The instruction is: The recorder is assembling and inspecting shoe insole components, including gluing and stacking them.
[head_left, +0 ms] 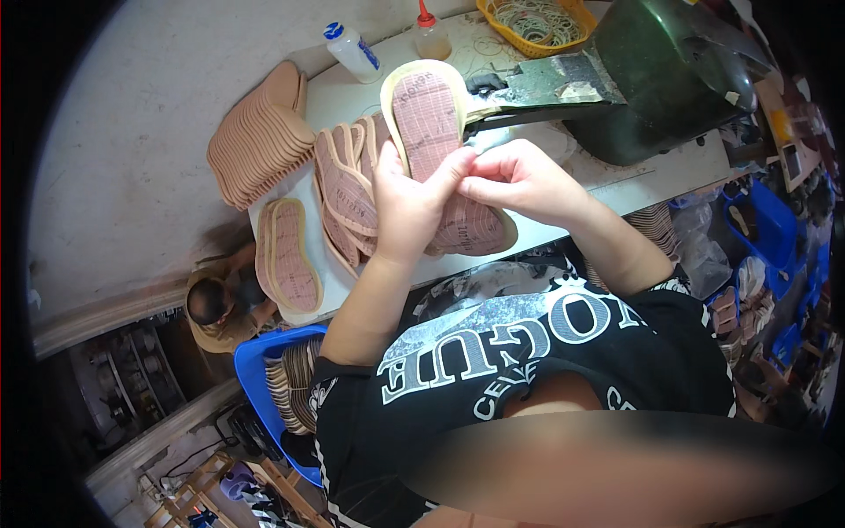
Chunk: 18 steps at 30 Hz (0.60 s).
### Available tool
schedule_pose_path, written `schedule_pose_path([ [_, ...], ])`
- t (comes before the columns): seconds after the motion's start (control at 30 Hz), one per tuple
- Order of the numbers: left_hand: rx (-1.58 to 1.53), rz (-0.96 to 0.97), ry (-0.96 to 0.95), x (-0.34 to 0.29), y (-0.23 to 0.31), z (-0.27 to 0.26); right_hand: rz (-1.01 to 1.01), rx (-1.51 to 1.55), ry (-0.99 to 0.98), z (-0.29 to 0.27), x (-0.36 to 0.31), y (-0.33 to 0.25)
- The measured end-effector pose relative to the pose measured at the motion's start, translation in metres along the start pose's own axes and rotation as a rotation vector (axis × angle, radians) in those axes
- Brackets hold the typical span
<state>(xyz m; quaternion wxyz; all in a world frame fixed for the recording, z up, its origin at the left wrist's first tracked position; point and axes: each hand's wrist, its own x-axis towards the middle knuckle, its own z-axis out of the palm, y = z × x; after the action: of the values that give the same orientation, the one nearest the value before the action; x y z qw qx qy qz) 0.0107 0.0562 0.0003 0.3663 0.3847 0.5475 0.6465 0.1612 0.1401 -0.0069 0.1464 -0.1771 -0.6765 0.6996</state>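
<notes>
While the left hand (403, 204) clasps a pinkish-brown, sole-shaped insole (426, 113) edged in pale yellow and the right hand (526, 183) pinches its side between fingers, uneven pulling might crease it.

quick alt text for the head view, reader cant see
A person's left grip holds a pinkish shoe sole, right grip at its edge, over a white table bearing more soles, two bottles and a yellow basket.

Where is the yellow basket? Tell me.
At the top edge of the head view, right of centre: the basket sits between the red-tipped bottle and the green machine.
</notes>
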Motion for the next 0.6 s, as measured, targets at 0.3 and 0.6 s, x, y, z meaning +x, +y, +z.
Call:
schedule_pose_path([
  [0.3, 0.473, -0.002, -0.021, 0.097, -0.047, -0.024, 0.047, 0.448, 0.147, 0.005, -0.02, 0.03],
  [0.6, 0.604, -0.012, -0.036, 0.115, -0.053, 0.005, 0.035, 0.59, 0.355, 0.003, -0.02, 0.031],
])
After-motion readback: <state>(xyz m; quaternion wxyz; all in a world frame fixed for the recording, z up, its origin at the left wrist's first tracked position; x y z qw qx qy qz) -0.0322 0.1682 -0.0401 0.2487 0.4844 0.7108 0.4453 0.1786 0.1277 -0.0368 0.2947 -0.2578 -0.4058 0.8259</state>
